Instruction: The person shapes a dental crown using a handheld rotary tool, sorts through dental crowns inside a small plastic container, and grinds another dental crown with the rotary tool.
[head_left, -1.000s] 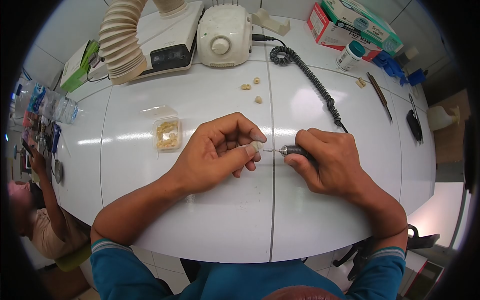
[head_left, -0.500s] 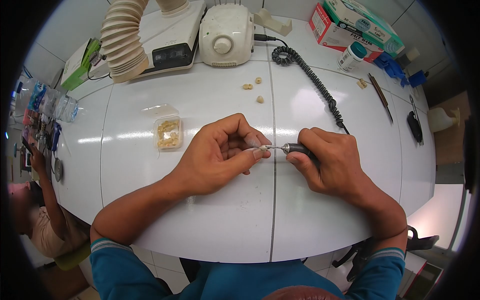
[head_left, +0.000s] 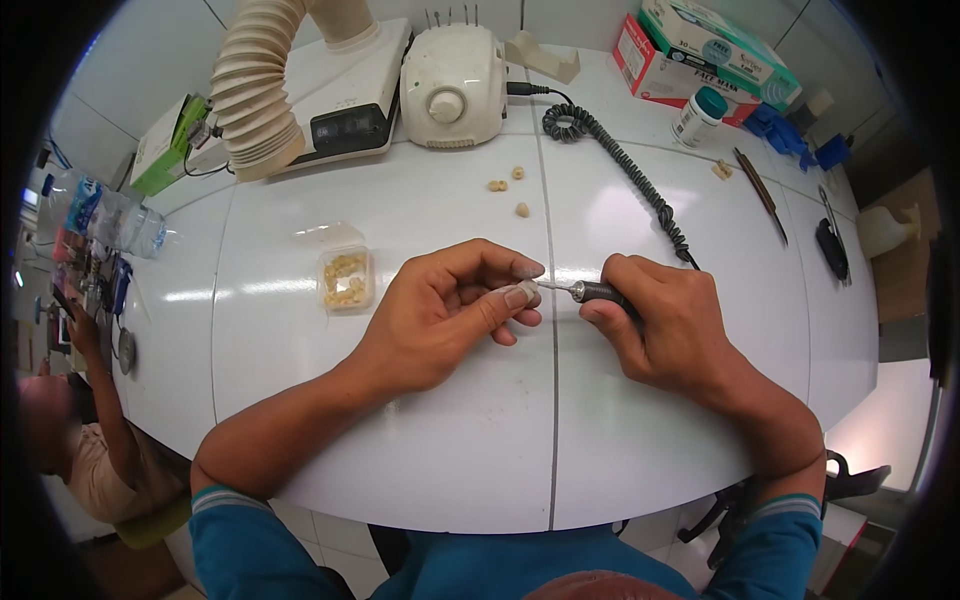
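Observation:
Over the middle of the white table, my left hand (head_left: 435, 315) pinches a small pale dental crown (head_left: 531, 286) between thumb and forefinger; the fingers hide most of it. My right hand (head_left: 665, 320) is wrapped round a black rotary handpiece (head_left: 592, 291), its thin bur pointing left and reaching the crown at my left fingertips. I cannot tell whether the bur touches it. Left of my hands is a clear plastic box (head_left: 346, 279) of yellowish tooth-shaped pieces, lid open. Several loose tooth pieces (head_left: 522, 210) lie beyond my hands.
A white motor control unit (head_left: 455, 90) stands at the back, with a coiled black cable (head_left: 640, 170). Beside it a ribbed suction hose (head_left: 255, 90) hangs over the table. Face mask boxes (head_left: 710, 60), a bottle (head_left: 698, 118) and a brown-handled tool (head_left: 762, 195) are at right. Another person (head_left: 110, 440) sits at left.
My left fingers have turned slightly, so the crown shows less between them. The handpiece stays close to it. The whole view has shifted a little.

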